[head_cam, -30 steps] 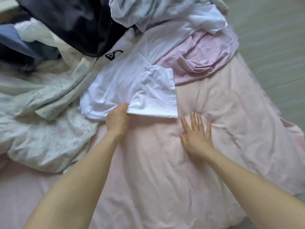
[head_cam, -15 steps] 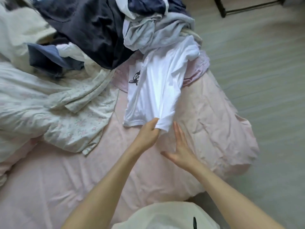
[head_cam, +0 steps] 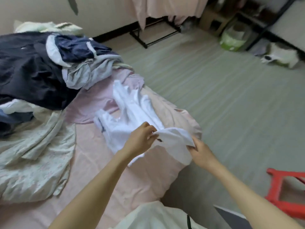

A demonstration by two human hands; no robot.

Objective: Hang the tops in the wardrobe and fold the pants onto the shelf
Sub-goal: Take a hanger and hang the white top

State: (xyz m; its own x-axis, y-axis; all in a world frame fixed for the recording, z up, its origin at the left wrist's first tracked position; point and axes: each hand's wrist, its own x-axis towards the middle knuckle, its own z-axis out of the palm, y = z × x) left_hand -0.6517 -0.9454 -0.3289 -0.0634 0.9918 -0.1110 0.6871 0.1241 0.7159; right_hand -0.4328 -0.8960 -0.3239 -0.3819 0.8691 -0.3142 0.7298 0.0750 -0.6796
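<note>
Closest to me at the bottom centre is a pale cream garment (head_cam: pixel 153 217) worn on the body, and both bare forearms reach up from it toward the middle of the frame. My left hand (head_cam: pixel 140 139) has its fingers curled and pinches the near edge of the white T-shirt (head_cam: pixel 130 113); my right hand (head_cam: pixel 200 150), a little to the right, grips the same edge, which is lifted between the two hands above the pink bedsheet (head_cam: pixel 85 154). The rest of the shirt trails away over the sheet toward the centre of the frame. At lower right a red plastic stool (head_cam: pixel 280 195) stands on the green floor (head_cam: pixel 214 90). On the left lies a floral quilt (head_cam: pixel 33 156), and beyond it, at upper left, a heap of dark navy and grey clothes (head_cam: pixel 41 71). Farthest off, along the top, a black metal rack (head_cam: pixel 153 35) stands draped with pink fabric (head_cam: pixel 165 7).
</note>
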